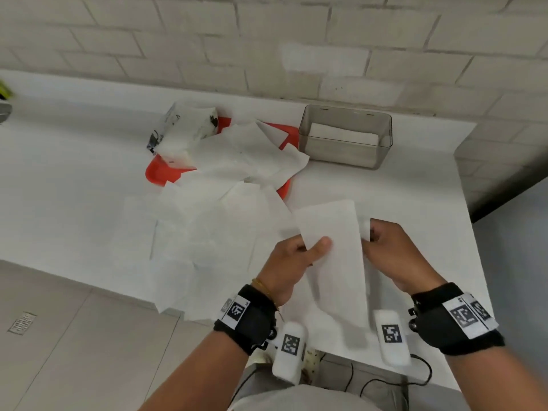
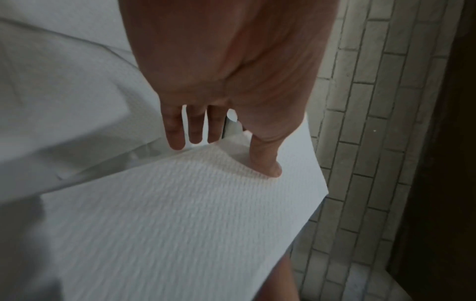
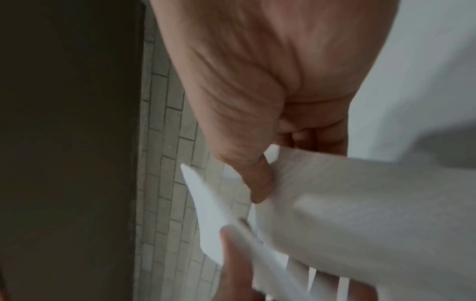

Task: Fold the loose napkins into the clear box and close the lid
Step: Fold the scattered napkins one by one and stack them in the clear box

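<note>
From the head view, the left hand (image 1: pixel 292 262) and right hand (image 1: pixel 394 256) pinch a folded napkin (image 1: pixel 335 256) between them above the counter (image 1: pixel 74 185), while loose napkins (image 1: pixel 225 209) lie left and the clear box (image 1: pixel 345 136) stands open behind, well apart. The left wrist view shows the thumb (image 2: pixel 266 160) pressed on the napkin's top, the fingers beneath. In the blurred right wrist view, the thumb (image 3: pixel 255 183) pinches the napkin's edge.
</note>
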